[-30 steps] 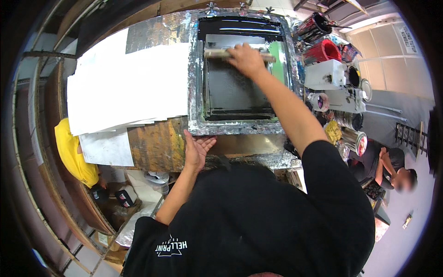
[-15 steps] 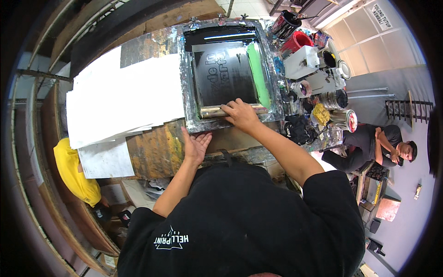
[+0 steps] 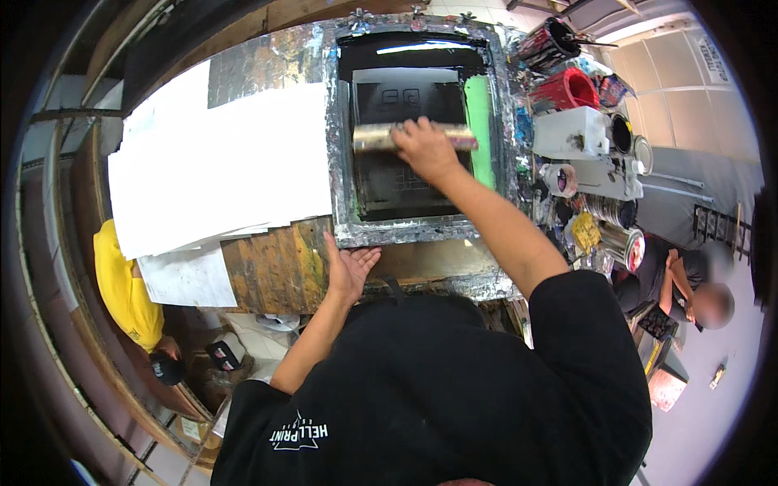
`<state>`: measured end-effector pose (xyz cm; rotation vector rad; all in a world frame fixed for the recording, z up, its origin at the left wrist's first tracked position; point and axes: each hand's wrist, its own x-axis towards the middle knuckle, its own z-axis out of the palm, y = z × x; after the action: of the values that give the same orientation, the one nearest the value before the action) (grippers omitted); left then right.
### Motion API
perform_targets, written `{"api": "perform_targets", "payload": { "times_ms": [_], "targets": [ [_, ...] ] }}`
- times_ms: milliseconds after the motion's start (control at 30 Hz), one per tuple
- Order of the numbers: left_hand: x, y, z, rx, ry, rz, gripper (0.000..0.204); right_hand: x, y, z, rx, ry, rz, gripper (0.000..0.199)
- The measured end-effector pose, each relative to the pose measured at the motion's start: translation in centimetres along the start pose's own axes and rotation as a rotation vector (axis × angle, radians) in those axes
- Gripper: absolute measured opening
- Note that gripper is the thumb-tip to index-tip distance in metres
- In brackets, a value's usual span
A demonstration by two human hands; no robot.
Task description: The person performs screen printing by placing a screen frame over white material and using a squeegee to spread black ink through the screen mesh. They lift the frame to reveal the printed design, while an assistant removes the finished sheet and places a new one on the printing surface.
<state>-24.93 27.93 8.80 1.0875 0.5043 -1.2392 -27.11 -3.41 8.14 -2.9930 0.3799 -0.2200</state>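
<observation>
A screen-printing frame (image 3: 343, 231) with paint-crusted edges lies on the worktable, with dark ink spread over its mesh. Across the mesh, about halfway up, rests a squeegee (image 3: 373, 138) with a long wooden handle. My right hand (image 3: 427, 150) is closed over the handle, toward its right part. Palm up, my left hand (image 3: 352, 271) is at the frame's near left corner, fingers stretched out and thumb apart. Its fingertips reach the frame's near edge; whether they go beneath it I cannot tell. Faint lettering shows in the mesh, partly covered by the squeegee. A green strip (image 3: 480, 130) runs along the mesh's right side.
A stack of white sheets (image 3: 219, 162) covers the table left of the frame. Ink-stained containers crowd the right side, including a red bucket (image 3: 567, 89) and a white tub (image 3: 567, 134). Clamps (image 3: 361, 18) line the far edge. Other people are at far left and right.
My right hand has pushed the squeegee from the near end of the mesh away from me to about its middle. My left hand stays at the near left corner.
</observation>
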Motion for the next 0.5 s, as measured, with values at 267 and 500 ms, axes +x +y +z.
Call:
{"api": "perform_targets", "payload": {
  "times_ms": [267, 500],
  "targets": [
    [-0.2, -0.3, -0.1, 0.024, 0.037, 0.007, 0.128, 10.6, 6.9, 0.3, 0.000, -0.050, 0.038, 0.036],
    [-1.0, -0.2, 0.4, 0.014, 0.017, 0.054, 0.113, 2.7, 3.4, -4.0, 0.135, -0.155, -0.012, 0.038]
  ]
}}
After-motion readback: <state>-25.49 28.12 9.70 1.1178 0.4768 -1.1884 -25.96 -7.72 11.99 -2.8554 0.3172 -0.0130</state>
